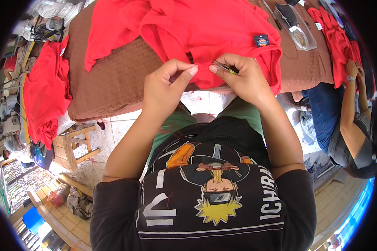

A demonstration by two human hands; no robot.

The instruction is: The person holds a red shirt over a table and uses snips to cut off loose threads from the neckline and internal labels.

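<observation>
A red garment (188, 29) with a dark label (262, 40) near its right side is spread before me, its near edge hanging over the table's front. My left hand (165, 85) is closed, thumb and forefinger pinching the garment's near edge. Just to the right, my right hand (249, 81) is closed too, its thumb and forefinger close to the same edge. Small thread snips (230, 70) with a yellow-green part rest in that hand, dark tips pointing toward the left hand. Whether a loose thread lies between the fingertips is too small to tell.
A brown quilted cover (107, 79) drapes the table. At its far right sits a clear plastic container (301, 35) holding a roll and dark items. Another red garment (48, 90) hangs at left above a wooden stool (73, 146). A co-worker (352, 138) handles red cloth at right.
</observation>
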